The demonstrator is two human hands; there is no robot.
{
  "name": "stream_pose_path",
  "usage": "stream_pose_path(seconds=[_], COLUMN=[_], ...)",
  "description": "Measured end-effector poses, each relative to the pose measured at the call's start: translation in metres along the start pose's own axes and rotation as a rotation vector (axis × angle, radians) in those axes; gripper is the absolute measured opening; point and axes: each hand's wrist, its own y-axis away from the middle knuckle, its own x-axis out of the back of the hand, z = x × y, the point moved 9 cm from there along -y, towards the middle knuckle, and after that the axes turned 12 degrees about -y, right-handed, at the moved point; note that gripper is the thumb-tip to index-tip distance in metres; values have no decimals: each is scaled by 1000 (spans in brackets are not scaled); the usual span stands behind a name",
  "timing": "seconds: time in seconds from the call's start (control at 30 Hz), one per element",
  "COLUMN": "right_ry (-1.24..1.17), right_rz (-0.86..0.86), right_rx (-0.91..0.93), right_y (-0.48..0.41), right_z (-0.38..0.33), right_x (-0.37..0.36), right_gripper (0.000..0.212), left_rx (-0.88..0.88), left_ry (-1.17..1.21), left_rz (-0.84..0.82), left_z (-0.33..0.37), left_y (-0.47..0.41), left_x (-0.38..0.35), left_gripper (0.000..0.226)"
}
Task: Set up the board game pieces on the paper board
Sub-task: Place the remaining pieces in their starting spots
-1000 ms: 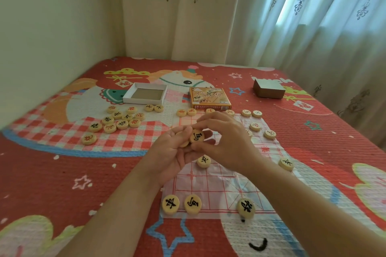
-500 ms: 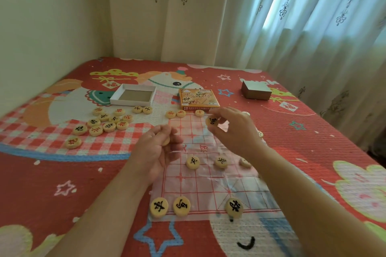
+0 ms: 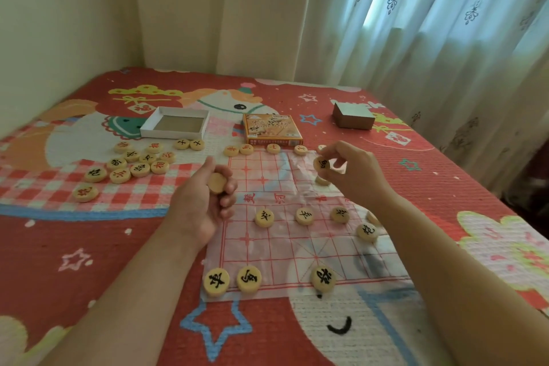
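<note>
Pieces (image 3: pixel 133 165) heaped left of paper board (image 3: pixel 279 249); game box (image 3: pixel 271 128) behind.

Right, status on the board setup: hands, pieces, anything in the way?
Left hand holds a blank-faced piece; right hand pinches a black-marked piece above the paper board. Three pieces on near row. Loose pile lies left, off board.

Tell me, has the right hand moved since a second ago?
Yes. The right hand swung right, off the left hand, now past the orange box's right end.

Cream wall (image 3: pixel 59 24), daylit patterned curtains (image 3: pixel 416 38), red cartoon-print bedspread (image 3: pixel 89 246) in the corner.
</note>
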Motion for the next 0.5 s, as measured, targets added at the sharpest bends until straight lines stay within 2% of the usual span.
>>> stream_pose_path(seconds=[0.17, 0.3, 0.5], right_ry=[-99, -115, -124], right_rz=[-112, -217, -245], right_rx=[-9, 67, 80], right_y=[41, 78, 123], right_z=[-3, -13, 3], right_x=[6, 12, 39], right_gripper=[21, 22, 17], left_rx=[3, -22, -65], left_ry=[-78, -138, -241], left_rz=[-54, -95, -123], left_z=[0, 1, 1], left_y=[6, 16, 30], left_x=[-12, -21, -32], left_gripper=[39, 37, 37])
